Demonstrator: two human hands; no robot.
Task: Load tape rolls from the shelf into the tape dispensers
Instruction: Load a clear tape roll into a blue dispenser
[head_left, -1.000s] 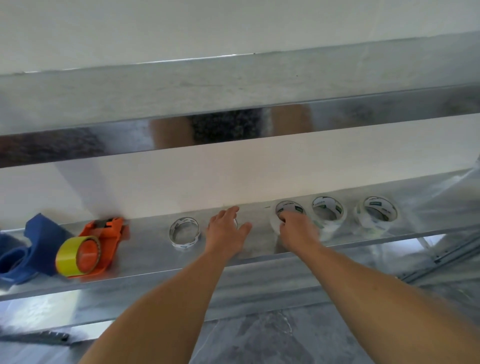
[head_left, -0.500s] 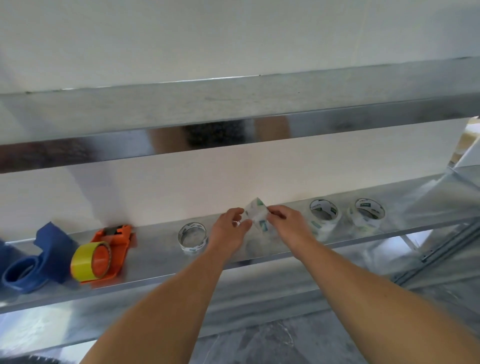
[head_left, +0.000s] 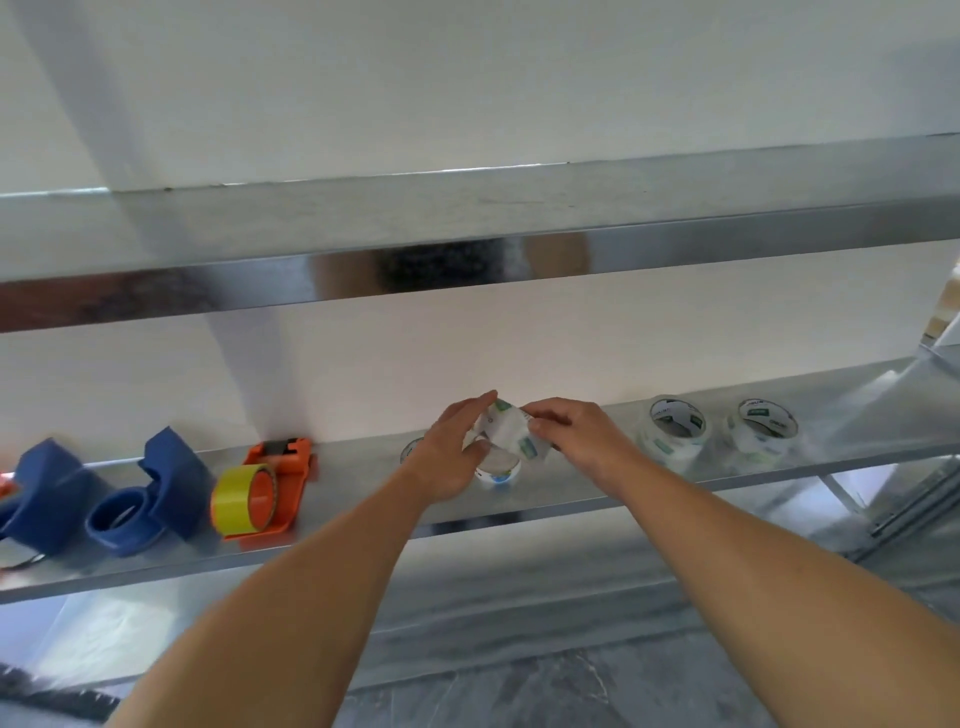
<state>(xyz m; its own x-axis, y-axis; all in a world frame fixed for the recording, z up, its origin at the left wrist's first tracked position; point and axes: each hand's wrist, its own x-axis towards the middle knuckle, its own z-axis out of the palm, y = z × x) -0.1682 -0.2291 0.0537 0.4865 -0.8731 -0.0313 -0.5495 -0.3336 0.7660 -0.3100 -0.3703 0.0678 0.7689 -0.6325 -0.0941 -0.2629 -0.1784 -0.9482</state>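
A clear tape roll (head_left: 511, 434) with green labels is held tilted just above the metal shelf (head_left: 363, 467), gripped between my left hand (head_left: 452, 457) and my right hand (head_left: 576, 436). Under it a white-blue ring (head_left: 497, 470) shows on the shelf; I cannot tell if it is a second roll or a reflection. Two more clear rolls (head_left: 672, 423) (head_left: 763, 431) lie flat to the right. Left of my hands stand an orange dispenser (head_left: 275, 488) loaded with yellow tape (head_left: 236, 499) and two blue dispensers (head_left: 150, 493) (head_left: 41, 493) with bare hubs.
Another clear roll (head_left: 413, 449) peeks out behind my left wrist. An upper metal shelf (head_left: 467, 228) overhangs the working shelf. A white wall closes the back. Below lies a grey marbled floor (head_left: 519, 686). A metal frame (head_left: 914, 499) stands at the right.
My right hand has lifted a clear roll off the shelf and my left hand has joined it; both now hold it tilted. The view has shifted left, showing the blue dispensers.
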